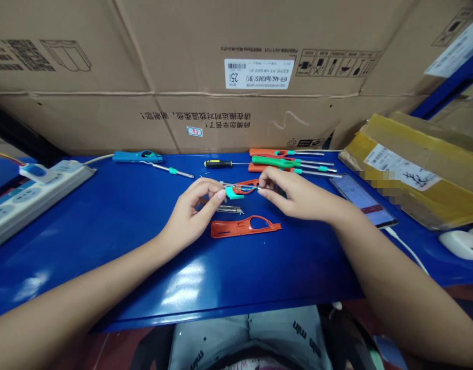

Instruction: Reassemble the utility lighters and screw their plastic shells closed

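My left hand [200,208] is closed in a pinch at the left end of a teal trigger piece [234,193] with thin wires. My right hand [288,192], also pinched, grips the far end of a thin wire [251,188] running from that piece. Behind the wires lies an orange lighter shell half [252,182], partly hidden by the hands. Just below my left fingers is a small clear and metal tube-like part [229,209]. Nearer to me, a second orange shell half [236,228] rests with its hollow side up on the blue table [205,277].
Long-nosed lighters, orange and green [272,162], lie behind my right hand. A screwdriver [219,164] and a blue lighter [134,156] with its metal nozzle are at the back. A power strip [47,187] stands left; a phone [361,200] and taped carton [409,169] are right.
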`<state>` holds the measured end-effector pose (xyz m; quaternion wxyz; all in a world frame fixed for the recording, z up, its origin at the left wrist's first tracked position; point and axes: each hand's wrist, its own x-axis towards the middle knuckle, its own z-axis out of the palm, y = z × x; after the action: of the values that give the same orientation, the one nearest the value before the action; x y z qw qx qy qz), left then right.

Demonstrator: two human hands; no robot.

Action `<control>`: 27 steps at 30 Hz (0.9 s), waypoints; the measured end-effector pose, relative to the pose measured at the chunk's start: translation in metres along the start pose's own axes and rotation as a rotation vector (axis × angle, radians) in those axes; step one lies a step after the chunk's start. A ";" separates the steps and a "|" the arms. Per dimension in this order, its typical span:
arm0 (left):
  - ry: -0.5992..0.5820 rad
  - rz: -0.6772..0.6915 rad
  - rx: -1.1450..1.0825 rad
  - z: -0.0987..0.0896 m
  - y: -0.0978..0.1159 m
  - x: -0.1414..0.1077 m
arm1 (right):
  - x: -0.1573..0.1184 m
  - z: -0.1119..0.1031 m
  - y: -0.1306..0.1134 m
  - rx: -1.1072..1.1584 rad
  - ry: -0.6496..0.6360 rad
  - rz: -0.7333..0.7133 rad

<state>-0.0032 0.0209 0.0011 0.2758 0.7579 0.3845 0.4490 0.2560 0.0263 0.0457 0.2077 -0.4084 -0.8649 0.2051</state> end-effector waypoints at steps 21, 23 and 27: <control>-0.179 0.132 0.194 -0.007 0.003 -0.002 | -0.010 -0.024 0.001 0.199 -0.352 0.178; -0.161 0.113 0.242 -0.005 -0.002 -0.001 | -0.012 -0.027 0.003 0.189 -0.419 0.192; -0.165 0.082 0.262 -0.002 -0.010 0.000 | -0.013 -0.030 0.003 0.189 -0.524 0.184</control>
<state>-0.0083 0.0263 -0.0056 0.1866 0.8367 0.3849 0.3421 0.2813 0.0231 0.0662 -0.0050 -0.3971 -0.8255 0.4011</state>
